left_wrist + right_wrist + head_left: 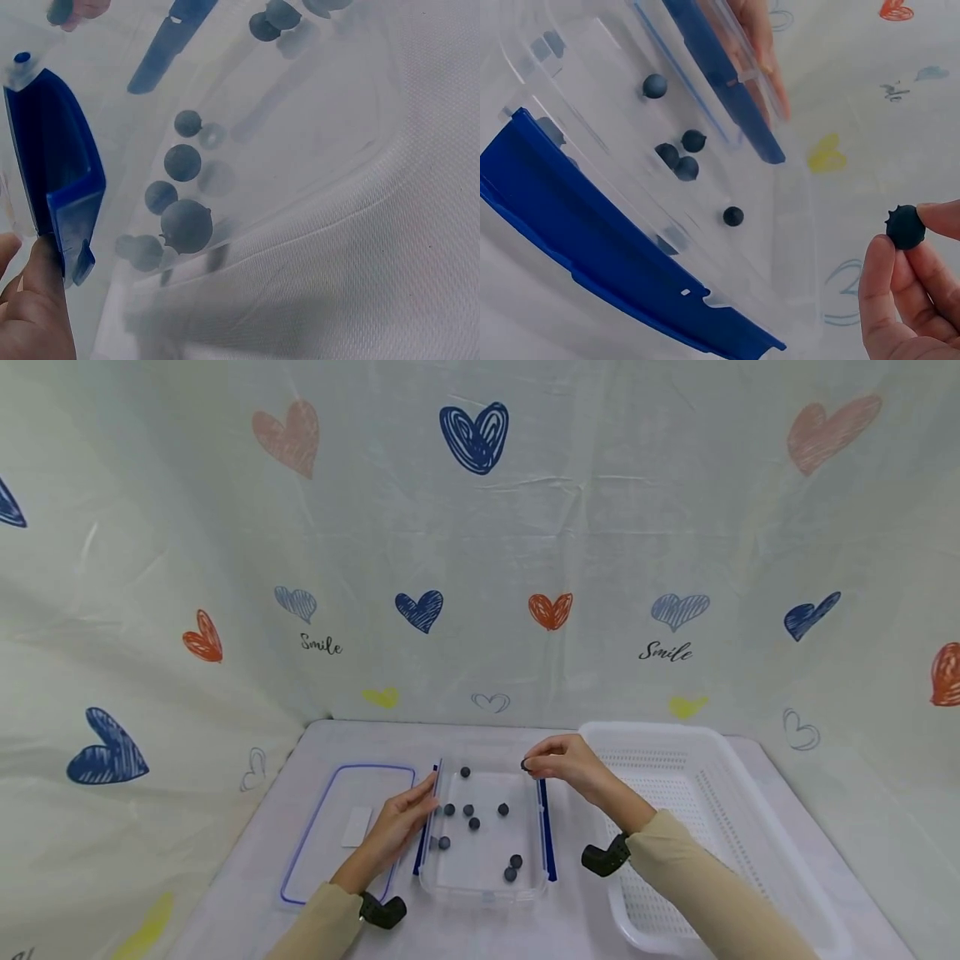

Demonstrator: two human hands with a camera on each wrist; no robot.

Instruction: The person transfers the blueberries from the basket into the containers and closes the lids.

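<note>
A clear plastic box (483,893) with blue side latches stands on the table, several dark blueberries (503,809) scattered over its floor. Over the box's far right corner, my right hand (570,764) pinches one blueberry (906,227) between thumb and fingertips; its small pointed crown shows in the right wrist view. On the opposite side, my left hand (397,822) rests its extended fingers against the box's left wall, beside the blue latch (64,150). The left wrist view shows only part of that hand.
Left of the box lies a clear lid (322,827) with a blue rim and a white label (357,827). A large white perforated basket (772,827) takes up the right side. Behind the table hangs a heart-printed curtain (487,543).
</note>
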